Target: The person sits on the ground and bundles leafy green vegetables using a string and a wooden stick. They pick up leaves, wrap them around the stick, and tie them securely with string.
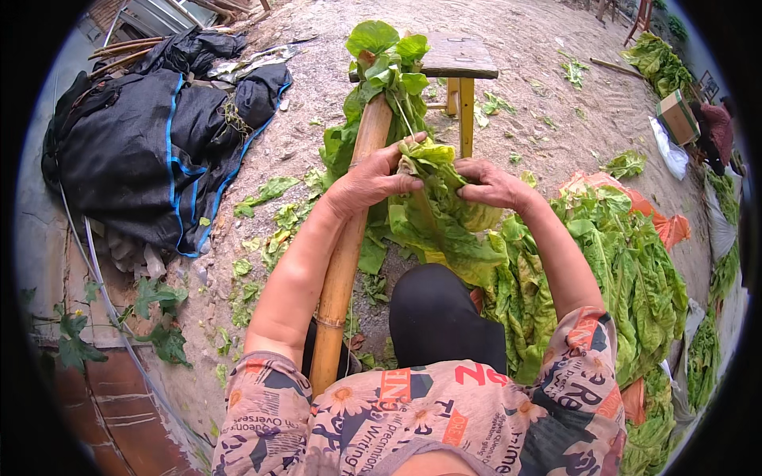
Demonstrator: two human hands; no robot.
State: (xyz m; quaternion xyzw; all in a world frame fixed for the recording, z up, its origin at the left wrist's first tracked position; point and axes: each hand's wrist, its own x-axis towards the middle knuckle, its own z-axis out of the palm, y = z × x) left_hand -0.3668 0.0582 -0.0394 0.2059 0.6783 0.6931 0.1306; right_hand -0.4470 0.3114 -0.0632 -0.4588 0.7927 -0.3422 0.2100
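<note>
Between my two hands is a bunch of large green and yellowing leaves, its stem ends up and its blades hanging down. My left hand grips it by the stems, thumb in front, wrist against a bamboo pole. On the other side, my right hand pinches the leaf edges between thumb and fingers. A thin pale string runs down from the pole's far end to my left hand. Leaves are gathered around that far end, which rests by a wooden stool.
A large heap of leaves lies at my right, partly on orange plastic sheeting. Black netting with blue edging covers a pile at the left. Loose leaves are scattered over the sandy ground. A cardboard box stands far right.
</note>
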